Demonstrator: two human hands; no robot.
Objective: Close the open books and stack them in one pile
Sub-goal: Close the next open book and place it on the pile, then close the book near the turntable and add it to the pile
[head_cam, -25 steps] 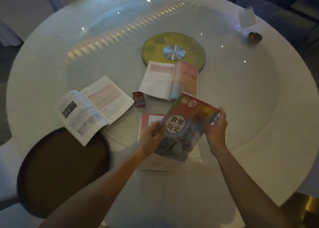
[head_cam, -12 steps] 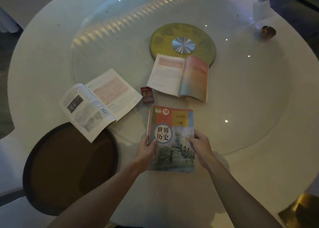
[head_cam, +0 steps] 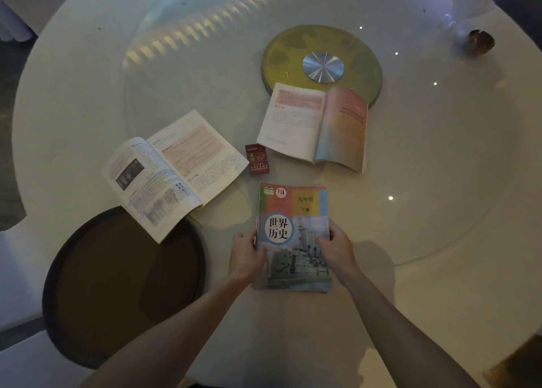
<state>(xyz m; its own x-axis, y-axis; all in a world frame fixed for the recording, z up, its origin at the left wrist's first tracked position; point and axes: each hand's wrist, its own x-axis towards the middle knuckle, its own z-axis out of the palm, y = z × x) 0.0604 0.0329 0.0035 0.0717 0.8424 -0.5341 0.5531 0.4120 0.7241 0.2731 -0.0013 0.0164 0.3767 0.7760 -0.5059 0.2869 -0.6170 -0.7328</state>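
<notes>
Both hands are on the closed history book (head_cam: 293, 235) at the near side of the round white table (head_cam: 440, 299): the left hand (head_cam: 246, 255) clasps its spine edge, the right hand (head_cam: 334, 248) grips the opposite edge, and it lies flat. Just past it sits a small red box (head_cam: 257, 158). One open book (head_cam: 173, 173) lies to the left, its corner over a dark round tray (head_cam: 117, 285). Another open book (head_cam: 315, 126) lies farther back, touching the yellow turntable hub (head_cam: 322, 62).
</notes>
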